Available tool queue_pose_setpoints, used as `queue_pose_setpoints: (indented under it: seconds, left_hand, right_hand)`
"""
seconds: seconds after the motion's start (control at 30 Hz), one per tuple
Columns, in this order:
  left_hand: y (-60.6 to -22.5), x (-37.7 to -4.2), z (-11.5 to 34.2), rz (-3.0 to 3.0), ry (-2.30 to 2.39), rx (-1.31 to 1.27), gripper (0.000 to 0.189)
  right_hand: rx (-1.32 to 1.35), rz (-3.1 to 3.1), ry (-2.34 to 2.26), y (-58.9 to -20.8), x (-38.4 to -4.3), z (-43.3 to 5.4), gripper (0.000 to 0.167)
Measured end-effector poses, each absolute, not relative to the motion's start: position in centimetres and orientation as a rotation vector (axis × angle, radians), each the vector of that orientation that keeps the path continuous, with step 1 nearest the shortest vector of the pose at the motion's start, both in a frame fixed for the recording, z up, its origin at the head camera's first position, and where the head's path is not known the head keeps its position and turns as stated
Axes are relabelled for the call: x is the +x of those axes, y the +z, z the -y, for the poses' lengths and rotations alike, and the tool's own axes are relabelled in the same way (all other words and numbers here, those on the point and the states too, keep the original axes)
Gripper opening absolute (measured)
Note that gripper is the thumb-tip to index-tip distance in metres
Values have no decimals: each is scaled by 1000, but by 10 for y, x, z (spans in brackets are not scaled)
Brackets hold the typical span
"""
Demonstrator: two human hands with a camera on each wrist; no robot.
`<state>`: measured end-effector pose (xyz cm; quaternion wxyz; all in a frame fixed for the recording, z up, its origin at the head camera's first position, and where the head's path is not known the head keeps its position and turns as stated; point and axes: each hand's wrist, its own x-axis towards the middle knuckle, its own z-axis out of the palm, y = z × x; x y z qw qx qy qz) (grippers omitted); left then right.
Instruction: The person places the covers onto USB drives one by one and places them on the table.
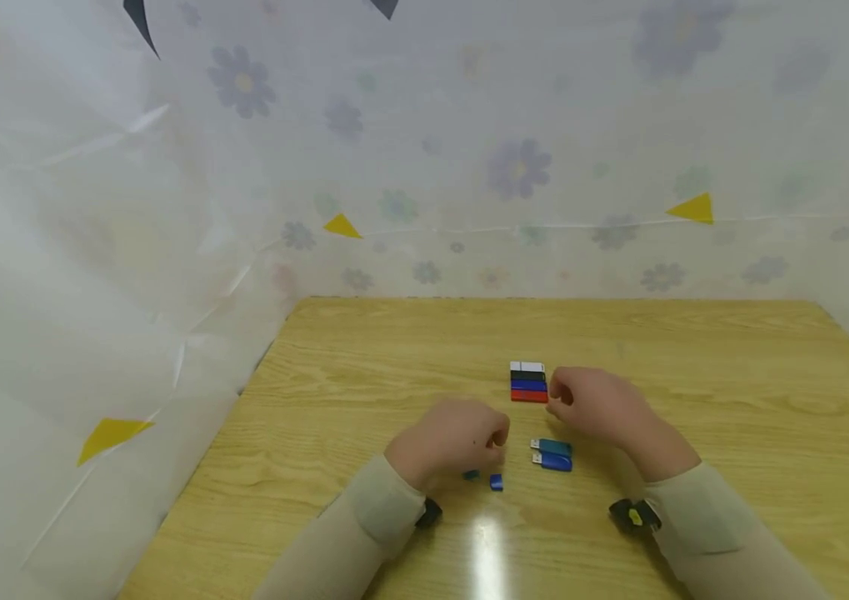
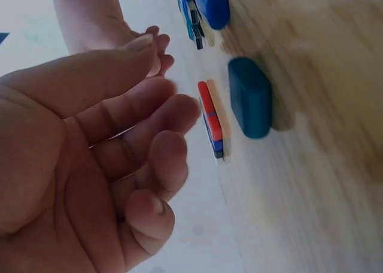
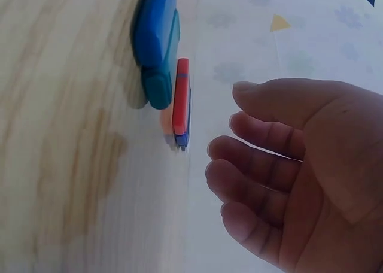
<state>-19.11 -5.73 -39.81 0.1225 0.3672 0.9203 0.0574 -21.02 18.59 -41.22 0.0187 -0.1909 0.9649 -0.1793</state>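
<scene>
My left hand (image 1: pixel 457 437) hovers above the table with loosely curled fingers and holds nothing; the left wrist view shows its bare palm. Below it lie a teal cap (image 2: pixel 250 99) and a blue cap (image 1: pixel 496 482). Between the hands are two uncapped USB flash drives, a teal one (image 1: pixel 555 447) and a blue one (image 1: pixel 556 462), metal plugs pointing left. My right hand (image 1: pixel 595 404), fingers loosely bent around nothing, is beside a row of flash drives: white (image 1: pixel 527 367), black (image 1: pixel 527 376), blue (image 1: pixel 528 386) and red (image 1: pixel 529 396). Whether it touches them is unclear in the head view; the right wrist view shows a gap.
The wood-grain table (image 1: pixel 364 350) ends at a flower-patterned sheet (image 1: pixel 424 167) behind and at the left. Yellow triangles (image 1: pixel 694 208) mark the sheet. Dark devices (image 1: pixel 636 516) are strapped under both wrists.
</scene>
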Motion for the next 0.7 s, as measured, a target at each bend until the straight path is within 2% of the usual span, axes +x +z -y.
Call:
queue_pose_setpoints:
  seconds: [0.43,0.7]
  left_hand:
    - [-400,-166,52,-2632,14,1143,24]
    - [-402,-167,48,-2629,-68,1158,17]
  right_hand:
    - [-639,-2959,-521,-406,-204,-183,16]
    - [-642,-2934,-524,-400,-199,-181,15]
